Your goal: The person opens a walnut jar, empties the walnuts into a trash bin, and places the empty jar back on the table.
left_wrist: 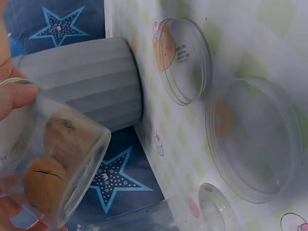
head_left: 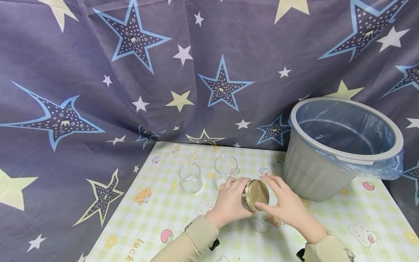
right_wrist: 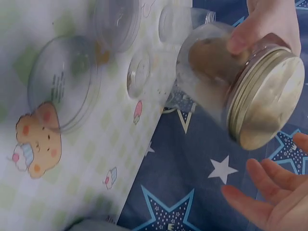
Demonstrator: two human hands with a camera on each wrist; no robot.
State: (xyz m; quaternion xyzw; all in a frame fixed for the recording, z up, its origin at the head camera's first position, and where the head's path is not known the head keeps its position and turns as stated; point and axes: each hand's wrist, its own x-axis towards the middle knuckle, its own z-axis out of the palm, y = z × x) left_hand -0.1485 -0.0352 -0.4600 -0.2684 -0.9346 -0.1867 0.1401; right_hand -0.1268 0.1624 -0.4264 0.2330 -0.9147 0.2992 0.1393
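Observation:
My left hand [head_left: 230, 202] grips a clear jar tilted above the table, its gold lid [head_left: 261, 195] facing right. In the left wrist view, brown round pieces [left_wrist: 45, 185] show through the jar wall [left_wrist: 86, 185]. My right hand [head_left: 289, 207] is at the lid side, thumb and fingers spread around the lid's edge. The right wrist view shows the lid [right_wrist: 272, 103] on the jar and the fingers of my right hand [right_wrist: 274, 192] extended beside it, with a gap between; whether any fingertip touches it, I cannot tell.
Two clear glass jars [head_left: 191, 178] [head_left: 226, 167] stand on the checked cloth beyond my left hand. Shallow clear round pieces [left_wrist: 185, 62] [left_wrist: 255, 139] lie below my hands. A grey bin [head_left: 314, 171] with a blue liner stands at the right. A star-patterned curtain [head_left: 183, 72] hangs behind.

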